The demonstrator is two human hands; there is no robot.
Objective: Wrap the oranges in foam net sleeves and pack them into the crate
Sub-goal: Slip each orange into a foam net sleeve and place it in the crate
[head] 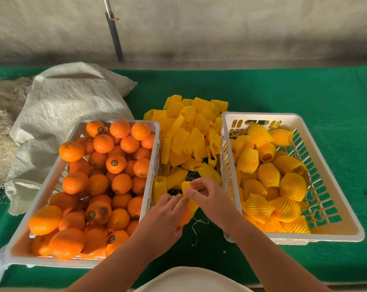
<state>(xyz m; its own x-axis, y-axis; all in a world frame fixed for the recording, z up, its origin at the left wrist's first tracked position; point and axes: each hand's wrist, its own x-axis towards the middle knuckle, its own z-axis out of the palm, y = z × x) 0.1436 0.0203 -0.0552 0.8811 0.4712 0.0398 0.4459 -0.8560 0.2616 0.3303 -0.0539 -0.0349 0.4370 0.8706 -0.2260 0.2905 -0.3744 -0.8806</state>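
Far left: a woven sack (69,114) slumps on the green cloth (304,91), dry straw (1,114) beside it. Next, a white crate (20,247) heaped with bare oranges (103,143), several stickered. Your left hand (163,216) curls around one orange (183,218) just right of that crate, held above the cloth. A yellow foam net sleeve (191,204) sits partway over the fruit; your right hand (208,197) pinches its top edge with fingertips together. Behind your hands lies a loose pile of empty sleeves (189,131). Right: a second white crate (325,236), holding wrapped oranges (293,186) packed close.
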